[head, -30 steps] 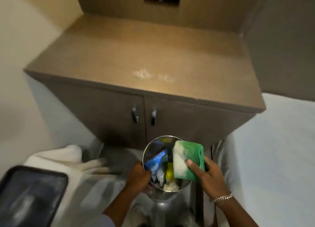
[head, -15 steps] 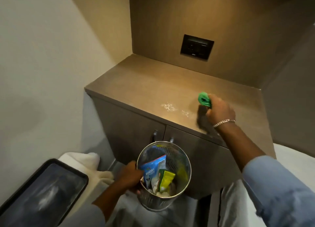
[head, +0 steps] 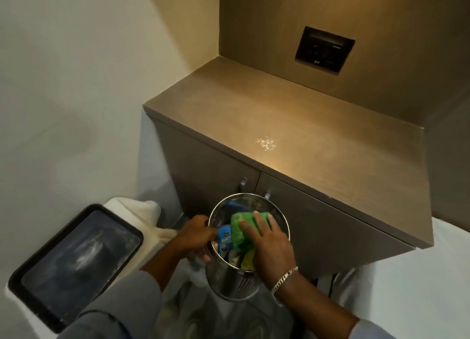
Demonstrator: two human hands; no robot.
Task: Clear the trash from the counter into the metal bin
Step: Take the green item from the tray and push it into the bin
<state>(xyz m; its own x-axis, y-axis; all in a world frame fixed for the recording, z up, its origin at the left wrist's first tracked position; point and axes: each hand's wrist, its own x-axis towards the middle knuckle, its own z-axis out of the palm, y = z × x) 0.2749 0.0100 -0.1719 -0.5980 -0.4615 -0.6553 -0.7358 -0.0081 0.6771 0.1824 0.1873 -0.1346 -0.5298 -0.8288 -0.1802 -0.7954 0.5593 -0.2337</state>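
**Hands at the bin mouth, green cloth above the trash**

Both hands work at the metal bin (head: 230,275), which sits low and close to the person, in front of the cabinet doors. Left hand (head: 197,237) is curled around the bin's near-left rim, fingers closed on the edge, steadying it. Right hand (head: 269,244) is over the opening, fingers pressing a folded green cloth (head: 243,230) that lies directly above the wrappers; a blue packet (head: 225,238) and a yellow one (head: 248,261) stand inside, just under it. So the right hand is the nearer one to whatever goes in next, and the drop is straight down.

Farther out and higher, the tabletop (head: 318,125) runs away to the right; only a glistening wet patch (head: 265,143) shows near its front edge, up and right of the hands. No loose trash is visible there.
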